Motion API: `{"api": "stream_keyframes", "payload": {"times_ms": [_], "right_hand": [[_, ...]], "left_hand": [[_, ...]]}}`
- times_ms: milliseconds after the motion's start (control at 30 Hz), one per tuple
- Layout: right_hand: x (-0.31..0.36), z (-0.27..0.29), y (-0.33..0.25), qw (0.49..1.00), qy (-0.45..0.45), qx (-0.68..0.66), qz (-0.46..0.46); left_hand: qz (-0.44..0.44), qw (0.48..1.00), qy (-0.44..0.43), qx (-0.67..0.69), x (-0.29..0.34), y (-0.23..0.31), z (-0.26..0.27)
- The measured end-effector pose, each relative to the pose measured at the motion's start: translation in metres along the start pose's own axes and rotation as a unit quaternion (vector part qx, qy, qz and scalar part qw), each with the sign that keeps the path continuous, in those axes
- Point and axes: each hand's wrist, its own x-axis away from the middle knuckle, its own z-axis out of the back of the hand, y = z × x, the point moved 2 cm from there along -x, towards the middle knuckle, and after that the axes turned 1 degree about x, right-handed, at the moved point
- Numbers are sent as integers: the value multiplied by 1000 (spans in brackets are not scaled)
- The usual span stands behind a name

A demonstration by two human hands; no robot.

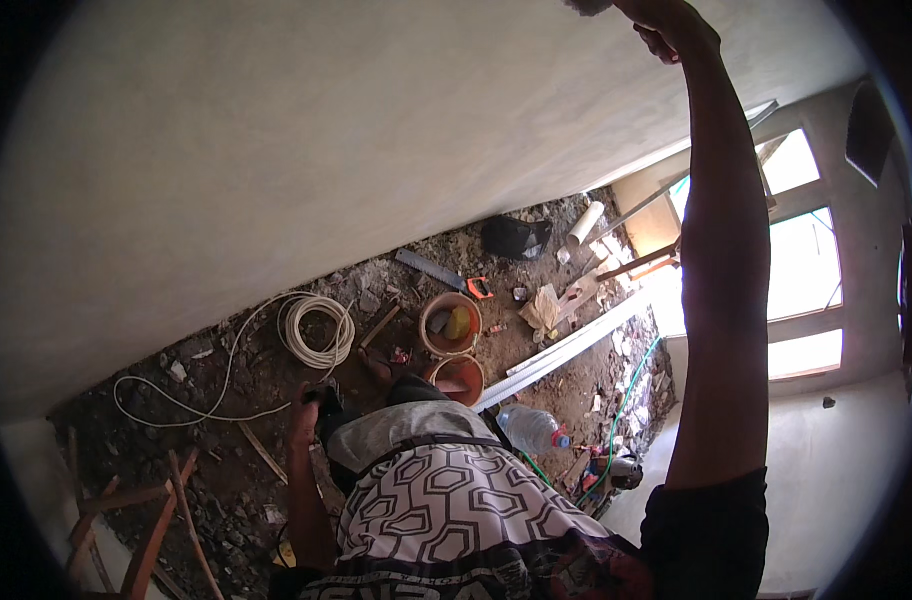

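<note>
My right arm stretches up along the plastered wall (376,130). At its end my right hand (671,28) is closed, at the top rim of the view. A dark grey, fuzzy-edged thing (588,5) sticks out beyond its fingers; the frame cuts it off, so its kind does not show. My left hand (304,418) hangs low beside my hip, its fingers curled next to something dark (323,402) that I cannot make out. Near that hand lies a coil of cream cable (318,333).
Two buckets (451,352) (471,380) stand on the rubble floor. A handsaw (431,270), a large plastic bottle (529,428), long white pipes (576,343) and a black bag (516,237) lie around. Wooden pieces (141,495) stand at lower left; a bright window (804,262) is at right.
</note>
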Motion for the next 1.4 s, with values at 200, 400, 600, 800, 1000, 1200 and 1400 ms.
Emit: {"api": "stream_keyframes", "payload": {"times_ms": [200,400,600,800,1000,1200,1400], "right_hand": [[2,9,7,999,-28,-16,-8],[9,7,-6,999,0,38,-25],[21,12,-11,998,21,44,-32],[-33,-24,35,948,-202,-239,57],[-22,-47,56,831,-277,-482,35],[-22,-74,46,976,116,-153,102],[-7,-77,41,730,-277,-622,56]], "left_hand": [[-3,999,-5,-51,7,11,-6],[-21,999,-35,-2,-14,-5,-4],[-4,998,-3,-56,-1,17,-5],[26,992,22,-122,-33,-37,23],[-36,999,-30,-13,-23,5,-6],[-32,991,8,-131,0,59,-26],[-112,992,-31,46,-19,100,-47]]}}
